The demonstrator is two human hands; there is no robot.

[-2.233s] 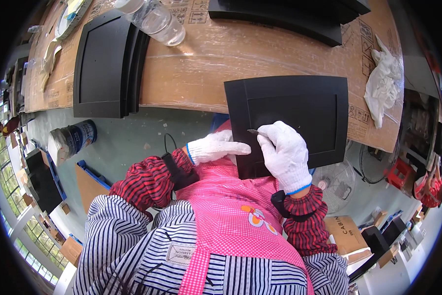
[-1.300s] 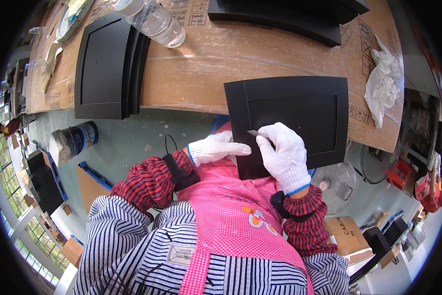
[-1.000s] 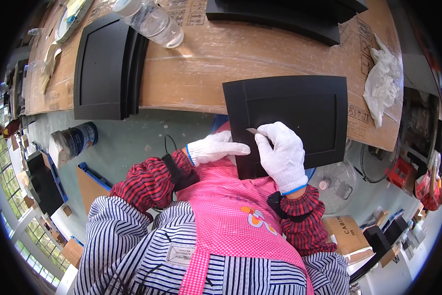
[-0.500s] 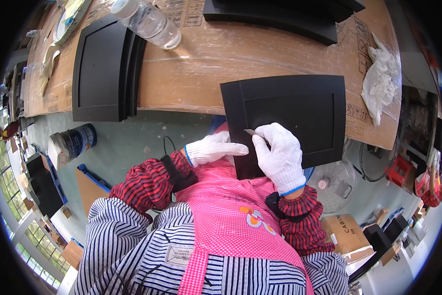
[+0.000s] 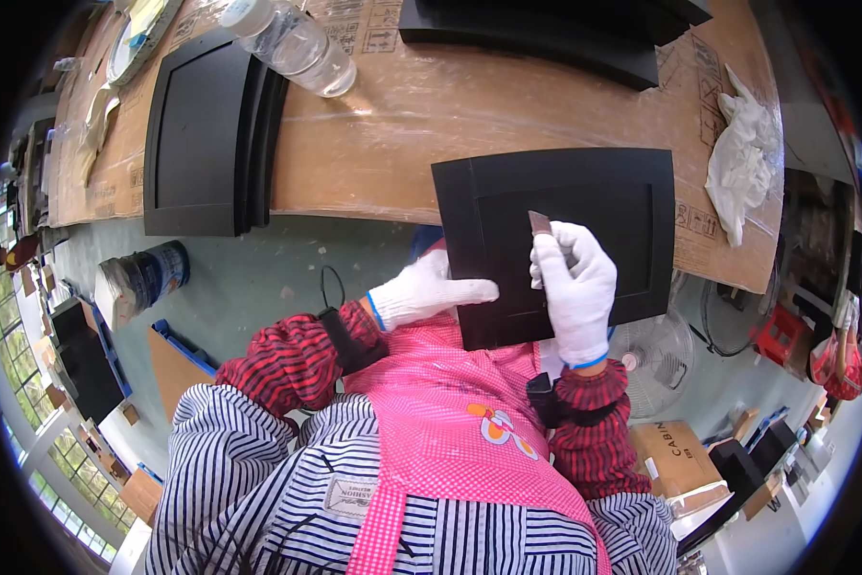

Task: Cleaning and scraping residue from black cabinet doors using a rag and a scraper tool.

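Observation:
A black rectangular panel with a raised border (image 5: 584, 201) lies half over the near edge of a cardboard-covered table (image 5: 450, 115). My left hand (image 5: 426, 292), in a white glove, lies flat on the panel's lower left corner, fingers pointing right. My right hand (image 5: 574, 287), also gloved, rests on the panel's recessed middle and is closed round a small brown strip (image 5: 539, 223) that sticks out past the fingertips.
A stack of similar black panels (image 5: 206, 134) lies at the left of the table, another dark stack (image 5: 555, 34) at the far edge. A clear plastic bottle (image 5: 292, 43) lies on its side. White crumpled cloth (image 5: 742, 163) sits right. A can (image 5: 143, 278) and fan (image 5: 656, 350) stand on the floor.
My right hand with the brown strip has slid up and to the right across the panel's recess. My left hand has stayed on the lower left corner.

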